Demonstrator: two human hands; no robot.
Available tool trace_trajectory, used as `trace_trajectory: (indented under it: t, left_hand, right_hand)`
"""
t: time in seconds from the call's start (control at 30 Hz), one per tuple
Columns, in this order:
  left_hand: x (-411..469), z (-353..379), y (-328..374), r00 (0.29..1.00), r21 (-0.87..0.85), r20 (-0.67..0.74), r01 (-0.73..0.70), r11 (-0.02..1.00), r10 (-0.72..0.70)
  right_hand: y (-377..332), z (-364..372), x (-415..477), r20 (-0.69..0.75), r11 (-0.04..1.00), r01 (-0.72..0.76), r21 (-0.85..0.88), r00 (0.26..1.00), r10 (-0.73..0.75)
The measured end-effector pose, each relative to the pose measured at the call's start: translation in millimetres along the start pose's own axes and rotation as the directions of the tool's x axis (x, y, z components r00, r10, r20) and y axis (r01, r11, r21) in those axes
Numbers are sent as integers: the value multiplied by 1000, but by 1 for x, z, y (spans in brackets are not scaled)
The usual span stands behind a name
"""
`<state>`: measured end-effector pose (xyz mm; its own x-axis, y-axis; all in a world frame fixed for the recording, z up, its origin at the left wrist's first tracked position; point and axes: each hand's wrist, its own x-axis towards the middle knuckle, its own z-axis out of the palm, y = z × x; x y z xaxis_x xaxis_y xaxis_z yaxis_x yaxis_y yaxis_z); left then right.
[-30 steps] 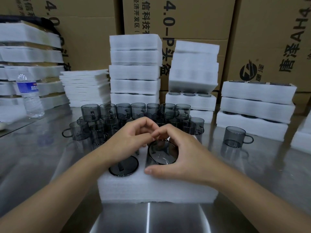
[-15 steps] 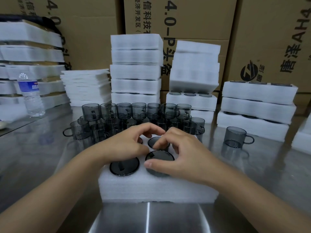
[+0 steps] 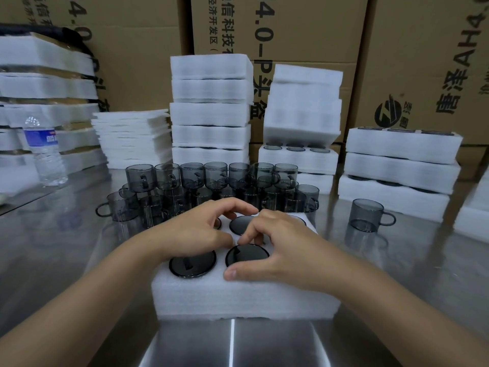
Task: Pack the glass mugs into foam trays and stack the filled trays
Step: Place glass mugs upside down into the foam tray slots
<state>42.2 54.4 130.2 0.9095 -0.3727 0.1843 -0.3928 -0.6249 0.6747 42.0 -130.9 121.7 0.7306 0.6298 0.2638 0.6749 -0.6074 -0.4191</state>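
A white foam tray [image 3: 238, 300] lies on the steel table right in front of me. Dark glass mugs sit in its holes, among them one at the front left [image 3: 191, 264], one at the front middle [image 3: 247, 256] and one behind it [image 3: 242, 223]. My right hand [image 3: 285, 250] spans the front middle mug, with bent fingertips on its far edge and the thumb on the foam at its near edge. My left hand [image 3: 195, 231] rests on the tray beside it with loosely bent fingers and holds nothing. The tray's right-hand holes are hidden under my right hand.
Several loose grey mugs [image 3: 211, 186] crowd behind the tray, and a single mug [image 3: 366, 215] stands to the right. Stacks of filled trays [image 3: 399, 165] and a tall foam stack [image 3: 210, 115] line the back, with thin foam sheets [image 3: 132, 139], a water bottle [image 3: 45, 152] and cardboard boxes [image 3: 291, 27].
The front middle mug, which stood proud in my right hand, has sunk flush into its hole. My left fingers have drawn back towards the tray's left side.
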Motion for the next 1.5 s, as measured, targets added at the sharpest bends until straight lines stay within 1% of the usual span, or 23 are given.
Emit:
trace_trajectory:
  t: [0.23,0.3,0.33,0.37,0.4,0.43,0.47,0.53,0.6,0.63,0.67,0.73,0.87,1.07,1.23,1.3,1.37,1.5]
  left_hand:
    - [0,3,-1,998,-42,39,-44,998,46]
    - [1,3,-3,998,-25,35,-51,998,52]
    - [2,4,-4,998,-14,28,-52,999,53]
    - [3,4,-6,999,-12,16,-47,999,48]
    - [3,4,-7,999,-21,5,-39,999,39]
    - [4,4,-7,1000,-31,-1,-31,999,31]
    - [4,5,-8,1000,-35,-3,-26,999,26]
    - [3,5,-10,1000,-43,-6,-23,999,23]
    - [3,5,-11,1000,-48,-2,-20,999,20]
    - [3,5,-11,1000,-44,1,-19,999,19]
    - [3,5,-12,1000,-38,4,-19,999,19]
    - [3,5,-12,1000,-24,8,-16,1000,17]
    - [4,4,-12,1000,-11,9,-4,1000,4]
    - [3,5,-11,1000,-17,8,1,1000,0]
    - [3,6,-9,1000,-18,5,11,1000,-11]
    - [3,6,-9,1000,-15,3,12,1000,-12]
    - [3,6,-9,1000,-9,0,12,1000,-12]
    - [4,5,-8,1000,-16,-23,17,1000,-17]
  right_hand:
    - [2,-3,1,-13,999,32,-12,999,-32]
    - [5,-8,1,-24,999,9,48,1000,-8]
    - [8,-13,3,-70,994,-14,110,997,21]
    - [15,-18,5,-156,982,-34,188,986,64]
    - [24,-23,7,-263,960,-51,275,956,126]
    - [36,-29,10,-362,944,-76,320,911,196]
    - [50,-35,11,-442,948,-121,295,862,248]
    - [82,-44,11,-532,944,-295,149,781,328]
    - [112,-46,6,-554,863,-504,36,708,437]
    - [124,-44,3,-549,811,-585,3,677,490]
    - [134,-42,1,-537,766,-642,-17,653,535]
    - [149,-38,-1,-502,714,-700,-34,629,593]
    - [159,-36,-1,-494,697,-715,-55,626,604]
    - [157,-37,0,-503,693,-712,-114,643,577]
    - [152,-37,1,-522,710,-700,-82,637,568]
    - [146,-39,1,-552,741,-671,-35,631,546]
    - [138,-41,3,-595,791,-611,13,631,497]
    - [109,-44,12,-658,910,-416,5,684,316]
